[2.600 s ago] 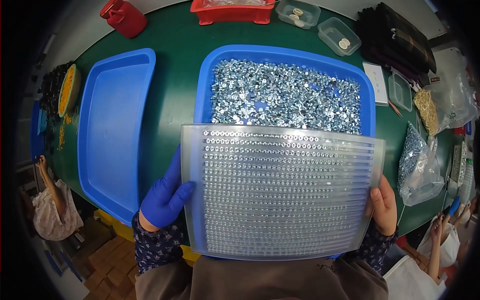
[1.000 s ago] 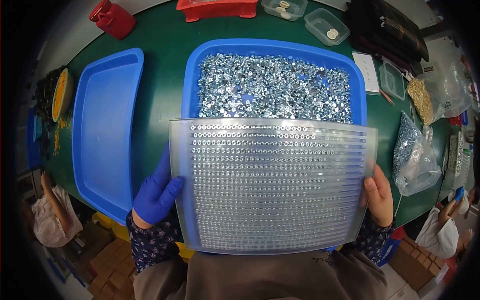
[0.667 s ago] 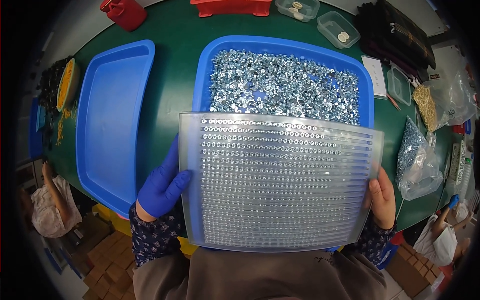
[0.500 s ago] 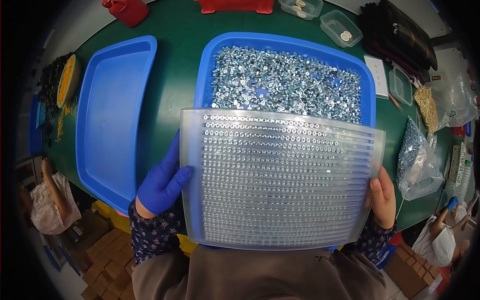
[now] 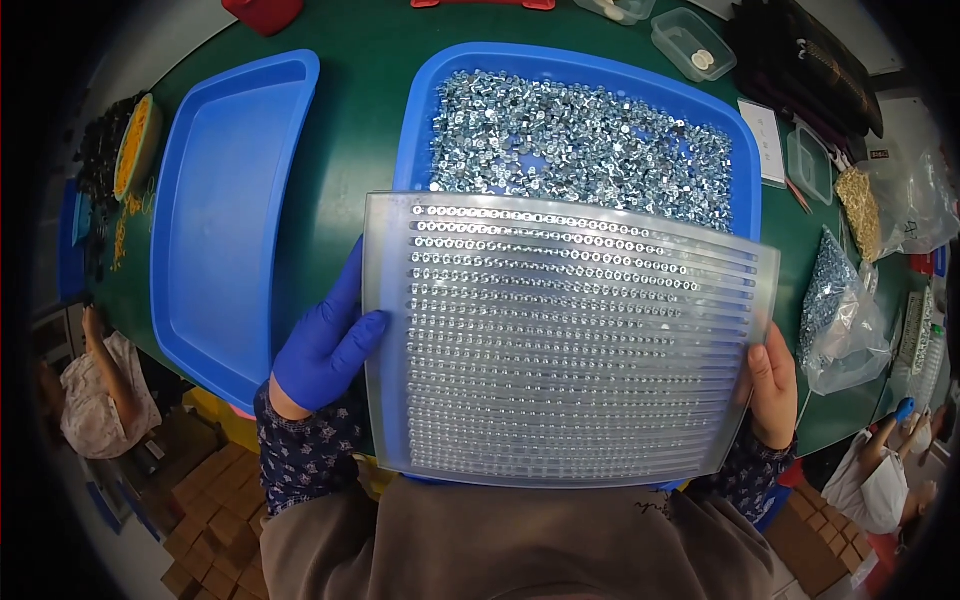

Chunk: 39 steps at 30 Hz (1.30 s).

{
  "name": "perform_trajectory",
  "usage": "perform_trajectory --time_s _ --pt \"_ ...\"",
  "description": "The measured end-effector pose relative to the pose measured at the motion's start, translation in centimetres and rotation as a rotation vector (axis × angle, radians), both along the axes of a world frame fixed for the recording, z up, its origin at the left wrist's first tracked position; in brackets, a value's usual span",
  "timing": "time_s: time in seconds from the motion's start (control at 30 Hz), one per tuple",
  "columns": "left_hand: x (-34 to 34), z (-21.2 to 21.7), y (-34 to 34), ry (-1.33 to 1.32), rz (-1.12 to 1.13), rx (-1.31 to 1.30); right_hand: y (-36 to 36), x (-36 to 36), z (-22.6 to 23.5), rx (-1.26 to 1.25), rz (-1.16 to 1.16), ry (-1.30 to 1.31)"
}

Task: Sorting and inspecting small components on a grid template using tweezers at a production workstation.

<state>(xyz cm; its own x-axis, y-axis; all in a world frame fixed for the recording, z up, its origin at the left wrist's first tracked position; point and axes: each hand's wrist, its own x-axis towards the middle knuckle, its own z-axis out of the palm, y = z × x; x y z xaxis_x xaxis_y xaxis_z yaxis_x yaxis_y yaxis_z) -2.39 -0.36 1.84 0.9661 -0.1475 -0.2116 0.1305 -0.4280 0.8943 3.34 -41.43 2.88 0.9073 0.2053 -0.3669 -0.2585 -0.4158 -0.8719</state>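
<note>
A clear, frosted plastic plate (image 5: 388,245) with many parallel slots lies tilted between my hands, in front of my body. Small shiny metal parts (image 5: 520,330) line its slots in rows, which stop short of the right edge. My left hand (image 5: 325,350), in a blue glove, grips the plate's left edge, thumb on top. Bare, my right hand (image 5: 774,385) grips the right edge, its thumb at the rim and the other fingers mostly hidden beneath. The plate overlaps the near part of a blue tray (image 5: 416,120) holding loose metal pieces (image 5: 590,135).
Another blue tray (image 5: 215,215), with nothing in it, stands at left on the green table (image 5: 350,130). A bowl of yellow bits (image 5: 135,150) is farther left. Clear tubs (image 5: 693,45), dark cloth (image 5: 800,65) and bags of small parts (image 5: 835,305) line the right. People sit at both sides.
The whole view has shifted slightly, so everything appears a little higher. Both hands keep the same grip on the slotted plate, and its rows look unchanged.
</note>
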Motion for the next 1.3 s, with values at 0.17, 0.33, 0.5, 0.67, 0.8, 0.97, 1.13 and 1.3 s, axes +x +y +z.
perform_trajectory --time_s 0.17,0.33,0.5,0.67,0.8,0.97,1.13,1.3 --pt "0.07 0.16 -0.06 -0.005 -0.004 -0.004 0.00 -0.14 0.17 0.029 -0.016 0.013" --pt "0.12 0.06 -0.47 -0.042 -0.002 -0.010 -0.11 -0.08 0.12 0.037 -0.004 0.043" --pt "-0.01 -0.01 -0.11 -0.018 0.008 -0.006 -0.22 -0.04 -0.19 0.044 -0.011 0.035" --pt "0.14 -0.15 -0.32 -0.019 0.025 -0.019 -0.28 -0.20 -0.31 0.052 -0.029 0.031" --pt "0.10 -0.07 -0.13 -0.016 0.014 -0.038 -0.05 -0.14 -0.34 0.042 -0.026 0.007" --pt "0.02 -0.35 -0.17 -0.030 0.026 -0.016 0.00 -0.28 -0.70 0.022 -0.039 -0.016" --pt "-0.16 -0.29 0.05 -0.023 0.026 -0.006 -0.08 -0.16 -0.04 -0.003 -0.012 0.024" --pt "-0.17 -0.49 0.19 0.027 0.033 -0.042 -0.43 -0.17 -0.32 -0.012 -0.008 0.020"
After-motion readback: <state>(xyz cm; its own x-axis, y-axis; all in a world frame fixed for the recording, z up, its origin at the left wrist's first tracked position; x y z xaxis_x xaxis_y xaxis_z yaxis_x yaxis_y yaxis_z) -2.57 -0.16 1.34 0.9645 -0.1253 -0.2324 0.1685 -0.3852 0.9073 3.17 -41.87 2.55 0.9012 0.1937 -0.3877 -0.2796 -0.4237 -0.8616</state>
